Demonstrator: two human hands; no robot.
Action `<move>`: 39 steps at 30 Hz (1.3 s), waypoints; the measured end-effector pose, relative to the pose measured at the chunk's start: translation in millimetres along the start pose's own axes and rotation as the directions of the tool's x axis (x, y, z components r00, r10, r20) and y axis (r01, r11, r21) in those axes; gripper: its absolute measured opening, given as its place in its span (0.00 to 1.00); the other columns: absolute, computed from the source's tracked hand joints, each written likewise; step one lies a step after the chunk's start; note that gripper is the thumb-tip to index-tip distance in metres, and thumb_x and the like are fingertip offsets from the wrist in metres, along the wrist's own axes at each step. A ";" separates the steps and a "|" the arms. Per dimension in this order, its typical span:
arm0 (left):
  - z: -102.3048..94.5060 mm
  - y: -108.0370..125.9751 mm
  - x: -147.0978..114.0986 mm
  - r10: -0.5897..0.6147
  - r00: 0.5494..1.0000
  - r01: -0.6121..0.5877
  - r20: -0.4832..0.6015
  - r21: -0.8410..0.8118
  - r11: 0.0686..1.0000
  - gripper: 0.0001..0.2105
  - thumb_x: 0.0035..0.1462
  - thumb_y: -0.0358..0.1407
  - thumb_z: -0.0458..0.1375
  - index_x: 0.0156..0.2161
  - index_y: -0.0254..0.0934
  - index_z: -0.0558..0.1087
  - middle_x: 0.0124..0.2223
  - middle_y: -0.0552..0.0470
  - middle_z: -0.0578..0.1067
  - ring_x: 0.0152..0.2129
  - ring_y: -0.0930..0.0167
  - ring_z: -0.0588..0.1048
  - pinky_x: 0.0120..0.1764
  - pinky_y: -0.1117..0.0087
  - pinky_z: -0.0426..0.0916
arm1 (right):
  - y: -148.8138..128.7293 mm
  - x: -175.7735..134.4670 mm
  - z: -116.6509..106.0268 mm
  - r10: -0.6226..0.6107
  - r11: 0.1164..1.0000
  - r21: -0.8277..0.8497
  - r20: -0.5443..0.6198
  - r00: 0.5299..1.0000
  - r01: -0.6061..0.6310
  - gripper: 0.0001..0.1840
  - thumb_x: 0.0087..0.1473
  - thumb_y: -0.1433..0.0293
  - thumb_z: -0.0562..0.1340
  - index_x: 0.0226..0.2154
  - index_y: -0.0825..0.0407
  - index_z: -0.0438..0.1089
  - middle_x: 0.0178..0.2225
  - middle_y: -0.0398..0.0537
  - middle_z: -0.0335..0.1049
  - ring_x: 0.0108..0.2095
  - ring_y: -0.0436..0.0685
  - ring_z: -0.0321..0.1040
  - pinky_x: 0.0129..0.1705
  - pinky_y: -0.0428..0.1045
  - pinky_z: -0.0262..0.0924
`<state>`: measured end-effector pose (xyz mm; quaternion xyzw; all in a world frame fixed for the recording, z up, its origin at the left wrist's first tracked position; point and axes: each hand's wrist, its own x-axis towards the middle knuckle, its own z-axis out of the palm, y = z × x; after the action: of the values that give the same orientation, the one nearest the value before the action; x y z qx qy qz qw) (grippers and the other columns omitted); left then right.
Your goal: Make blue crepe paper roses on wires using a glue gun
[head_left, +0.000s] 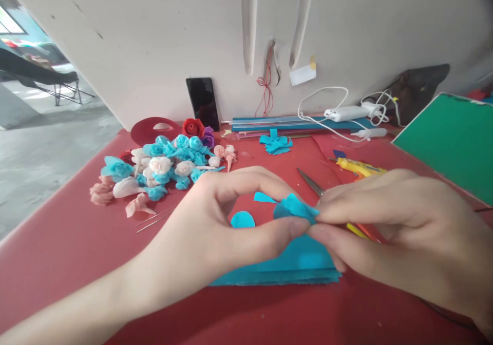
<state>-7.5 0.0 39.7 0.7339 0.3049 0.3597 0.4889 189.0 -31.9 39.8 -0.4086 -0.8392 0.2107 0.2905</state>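
A small blue crepe paper flower (295,206) with ruffled edges is pinched between my two hands. The thumb and fingers of my left hand (239,216) close on it from the left. My right hand (393,227) grips its right end between thumb and forefinger. Below them lies a stack of blue crepe paper (277,270), partly covered by the hands. A round blue piece (243,219) and a narrow blue scrap (264,197) rest just behind. Scissors (310,181) lie behind my right hand, their handles mostly hidden.
Several blue, white and pink paper flowers (159,165) are heaped at the left. A phone (203,103) leans on the wall. Blue strips (276,142) lie at the back, a yellow glue gun (358,167) and a green board (447,139) at the right. White cables (346,113) run behind.
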 end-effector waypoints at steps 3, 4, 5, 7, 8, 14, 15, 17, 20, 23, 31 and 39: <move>0.5 -0.7 0.3 0.007 1.000 -0.007 -0.001 0.060 0.998 0.05 0.49 0.28 0.62 0.31 0.40 0.75 0.30 0.62 0.75 0.30 0.80 0.73 0.35 0.85 0.69 | 0.9 1.3 -1.6 -0.010 1.000 0.000 0.060 0.998 0.010 0.20 0.56 0.70 0.57 0.17 0.54 0.54 0.16 0.37 0.43 0.18 0.42 0.43 0.17 0.41 0.41; 0.7 -0.8 0.5 0.004 1.000 -0.003 -0.010 0.077 0.997 0.05 0.48 0.27 0.62 0.31 0.39 0.75 0.30 0.62 0.75 0.29 0.80 0.73 0.34 0.85 0.69 | 0.7 1.7 -1.8 0.002 1.000 0.004 0.074 0.997 -0.002 0.20 0.56 0.70 0.57 0.16 0.54 0.53 0.16 0.36 0.43 0.17 0.42 0.43 0.17 0.41 0.40; 0.9 -0.7 0.8 -0.003 1.000 0.005 -0.018 0.095 0.995 0.05 0.48 0.27 0.62 0.30 0.39 0.75 0.30 0.61 0.76 0.29 0.79 0.73 0.33 0.84 0.69 | 0.4 2.1 -2.1 0.015 1.000 0.007 0.089 0.996 -0.016 0.20 0.56 0.70 0.57 0.16 0.54 0.54 0.16 0.36 0.44 0.17 0.42 0.44 0.16 0.42 0.40; 1.2 -0.2 1.7 -0.016 1.000 0.019 -0.020 0.126 0.992 0.04 0.47 0.28 0.63 0.30 0.38 0.76 0.30 0.59 0.76 0.28 0.77 0.74 0.32 0.82 0.70 | 0.2 2.8 -3.0 0.038 0.999 0.014 0.103 0.994 -0.040 0.19 0.56 0.68 0.57 0.16 0.53 0.57 0.15 0.36 0.46 0.17 0.43 0.45 0.16 0.43 0.40; 1.3 0.0 2.2 -0.021 1.000 0.024 -0.018 0.139 0.990 0.04 0.46 0.28 0.63 0.30 0.38 0.76 0.30 0.59 0.77 0.28 0.76 0.74 0.31 0.82 0.70 | 0.5 3.0 -3.6 0.057 0.998 0.011 0.108 0.993 -0.058 0.19 0.57 0.68 0.57 0.16 0.52 0.58 0.15 0.36 0.46 0.17 0.44 0.46 0.16 0.43 0.40; 0.8 -0.8 2.7 -0.022 1.000 0.020 0.009 0.184 0.983 0.04 0.47 0.28 0.63 0.28 0.41 0.77 0.29 0.59 0.77 0.28 0.75 0.74 0.31 0.80 0.71 | 8.2 4.0 -8.1 0.000 0.999 0.044 0.251 0.968 -0.012 0.20 0.58 0.67 0.55 0.17 0.52 0.57 0.15 0.36 0.45 0.17 0.45 0.44 0.17 0.45 0.39; 1.0 -1.5 2.8 -0.025 1.000 0.024 0.005 0.184 0.983 0.04 0.47 0.29 0.63 0.28 0.41 0.77 0.28 0.59 0.76 0.28 0.75 0.74 0.31 0.80 0.70 | 9.3 4.2 -8.2 0.006 0.999 0.038 0.252 0.968 -0.016 0.19 0.58 0.67 0.55 0.17 0.52 0.57 0.15 0.36 0.46 0.17 0.45 0.44 0.17 0.45 0.40; 1.8 -3.7 3.3 -0.026 1.000 0.026 -0.002 0.180 0.983 0.03 0.47 0.29 0.63 0.28 0.41 0.77 0.28 0.59 0.76 0.28 0.75 0.74 0.31 0.80 0.70 | 10.7 4.5 -7.5 0.024 1.000 0.013 0.249 0.968 -0.028 0.19 0.59 0.68 0.55 0.17 0.53 0.57 0.15 0.36 0.47 0.17 0.44 0.44 0.18 0.44 0.42; 3.0 -7.8 4.6 -0.022 1.000 0.023 -0.007 0.176 0.984 0.03 0.48 0.31 0.63 0.29 0.41 0.77 0.29 0.58 0.77 0.30 0.74 0.75 0.31 0.79 0.70 | 12.6 4.7 -6.6 0.051 0.998 -0.036 0.251 0.967 -0.043 0.18 0.59 0.67 0.55 0.19 0.53 0.61 0.15 0.36 0.54 0.17 0.44 0.47 0.19 0.43 0.44; 2.9 -11.1 5.6 -0.008 1.000 0.011 -0.016 0.178 0.984 0.02 0.48 0.31 0.63 0.29 0.41 0.77 0.30 0.58 0.78 0.30 0.74 0.75 0.31 0.79 0.70 | 15.3 4.7 -12.9 0.099 0.995 -0.054 0.229 0.968 -0.089 0.12 0.58 0.64 0.57 0.28 0.49 0.71 0.16 0.36 0.61 0.18 0.45 0.54 0.18 0.42 0.47; 6.8 -24.7 10.2 -0.103 0.994 0.104 -0.025 0.052 0.993 0.03 0.47 0.30 0.63 0.25 0.38 0.75 0.29 0.56 0.77 0.29 0.72 0.74 0.35 0.74 0.68 | 52.2 -0.4 -55.1 0.362 0.893 -0.200 -0.211 0.908 -0.402 0.21 0.56 0.56 0.57 0.21 0.53 0.67 0.26 0.43 0.71 0.28 0.50 0.68 0.27 0.44 0.58; 31.2 -58.7 4.5 -0.189 0.981 0.189 0.035 -0.008 0.982 0.04 0.47 0.33 0.62 0.25 0.36 0.74 0.29 0.52 0.76 0.28 0.70 0.74 0.34 0.70 0.69 | 163.0 -84.6 -56.7 0.481 0.774 -0.289 -0.310 0.820 -0.563 0.12 0.60 0.63 0.56 0.34 0.54 0.68 0.32 0.43 0.67 0.29 0.49 0.66 0.30 0.45 0.63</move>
<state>15.2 7.9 -22.6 0.7049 0.3627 0.3007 0.5302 360.3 0.5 -41.1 -0.6939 -0.6785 0.0763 0.2288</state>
